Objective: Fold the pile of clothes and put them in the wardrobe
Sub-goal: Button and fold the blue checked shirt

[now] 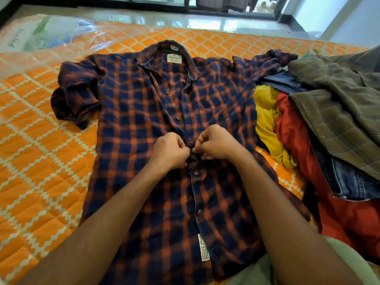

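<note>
A navy and orange checked shirt [144, 103] lies flat, front up, on the orange quilted mattress [41, 153], collar pointing away from me. Its lower buttons are fastened, the upper ones are undone. My left hand [169, 150] and my right hand [216, 144] meet at the middle of the button placket, and each pinches an edge of the shirt front there, just below a brown button. To the right sits the pile of clothes [329, 124]: an olive checked garment on top, jeans, a red piece and a yellow piece.
Clear plastic wrap [51, 36] covers the mattress's far left corner. Beyond the mattress lies a shiny tiled floor [185, 19] and a dark-framed glass door. A pale green cloth [339, 264] covers my knee at the bottom right.
</note>
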